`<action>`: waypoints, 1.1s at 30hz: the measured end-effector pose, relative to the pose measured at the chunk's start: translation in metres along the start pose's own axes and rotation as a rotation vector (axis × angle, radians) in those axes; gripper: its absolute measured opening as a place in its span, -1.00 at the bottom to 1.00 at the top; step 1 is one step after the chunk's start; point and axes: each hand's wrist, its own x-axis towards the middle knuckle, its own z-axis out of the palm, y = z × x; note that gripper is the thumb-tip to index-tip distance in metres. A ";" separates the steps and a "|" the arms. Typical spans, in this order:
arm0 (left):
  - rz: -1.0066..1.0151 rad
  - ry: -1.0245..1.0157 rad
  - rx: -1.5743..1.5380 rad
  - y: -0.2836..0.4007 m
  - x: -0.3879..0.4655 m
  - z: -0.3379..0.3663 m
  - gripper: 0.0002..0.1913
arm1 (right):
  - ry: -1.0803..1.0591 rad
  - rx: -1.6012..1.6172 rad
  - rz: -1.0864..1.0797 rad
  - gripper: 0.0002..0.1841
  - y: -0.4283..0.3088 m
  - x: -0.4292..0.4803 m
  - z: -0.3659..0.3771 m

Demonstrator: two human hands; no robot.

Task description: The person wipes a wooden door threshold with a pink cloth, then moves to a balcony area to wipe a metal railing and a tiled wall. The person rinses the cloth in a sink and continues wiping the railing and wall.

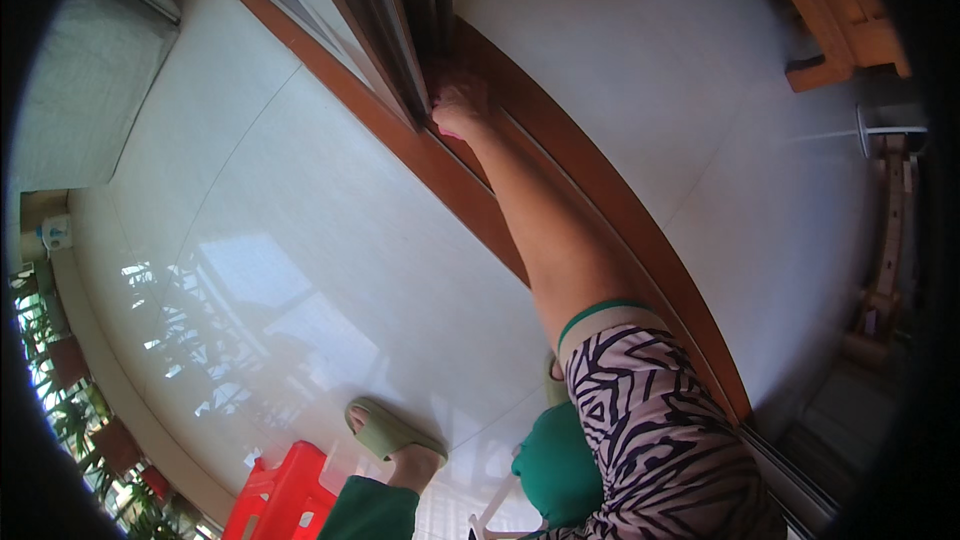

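Reaching forward from a patterned sleeve, my right hand is closed around a pink thing, likely a cloth, mostly hidden by the fingers. The hand is low at the foot of a dark sliding-door frame, against its lower end. Under the hand and forearm runs a brown door sill with thin metal tracks. My left hand is out of view.
A red plastic stool stands at the lower left, near my foot in a green slipper. Pale floor tiles lie on both sides of the sill. Potted plants line the left rim. Wooden furniture is at the upper right.
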 end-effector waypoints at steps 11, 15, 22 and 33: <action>-0.020 -0.002 0.019 0.000 0.002 -0.005 -0.56 | 0.154 0.027 -0.277 -0.42 0.036 -0.017 0.005; 0.057 -0.023 0.031 0.003 0.006 0.000 -0.56 | 0.238 0.021 -0.391 -0.47 0.100 -0.117 -0.006; 0.056 -0.026 0.009 0.004 0.013 0.019 -0.56 | 0.209 -0.093 -0.035 -0.55 0.234 -0.383 -0.038; 0.065 -0.036 -0.010 0.007 0.017 0.034 -0.56 | 0.406 0.340 1.145 -0.49 0.311 -0.516 -0.038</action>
